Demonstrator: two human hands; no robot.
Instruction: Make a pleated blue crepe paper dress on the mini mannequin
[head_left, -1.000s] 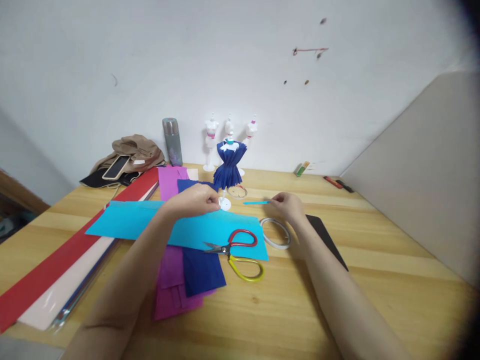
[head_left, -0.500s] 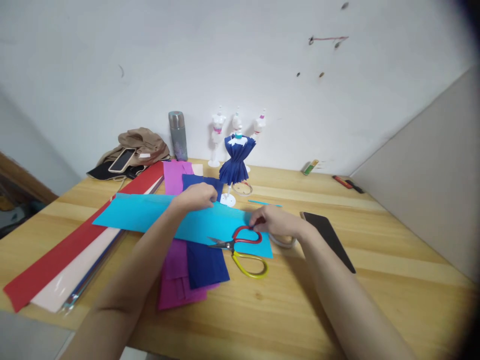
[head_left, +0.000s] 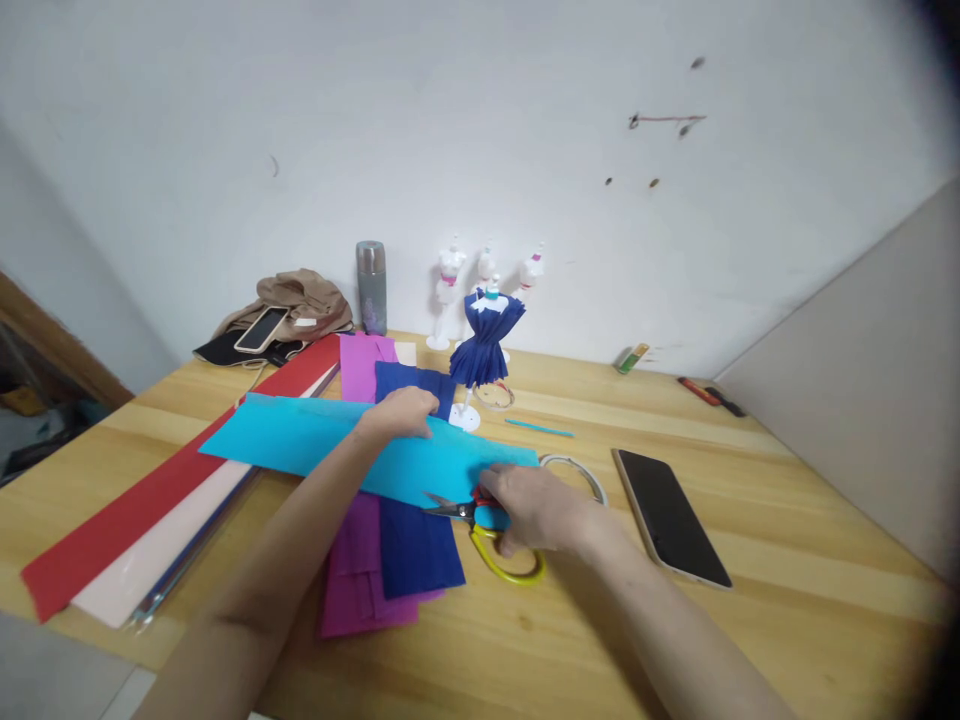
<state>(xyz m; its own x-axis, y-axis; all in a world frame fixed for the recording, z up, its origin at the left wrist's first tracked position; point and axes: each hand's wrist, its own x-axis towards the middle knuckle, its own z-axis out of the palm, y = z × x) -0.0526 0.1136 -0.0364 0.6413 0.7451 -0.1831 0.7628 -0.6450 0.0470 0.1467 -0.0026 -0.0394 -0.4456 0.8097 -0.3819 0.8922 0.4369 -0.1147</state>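
My left hand [head_left: 403,412] rests with curled fingers on the far edge of a light blue paper sheet [head_left: 315,445] lying across the wooden table. My right hand [head_left: 529,508] lies over the handles of the scissors [head_left: 495,545], fingers curled onto the red and yellow loops; the blades point left over the blue sheet. Under the sheet lie dark blue paper [head_left: 416,545] and purple paper [head_left: 360,585]. Just beyond my left hand stands a small white mannequin in a pleated dark blue paper dress [head_left: 486,340]. A thin light blue strip [head_left: 538,428] lies on the table.
A tape roll [head_left: 581,468] and a dark phone [head_left: 670,515] lie right of the scissors. Long red and pale sheets [head_left: 142,515] stretch at the left. At the back stand three white mannequins [head_left: 450,290], a grey flask [head_left: 371,288], a tan cloth with a phone [head_left: 289,305].
My right hand let go of the thin blue strip, left it on the table, and came back onto the scissors' handles. My left hand stayed on the blue sheet.
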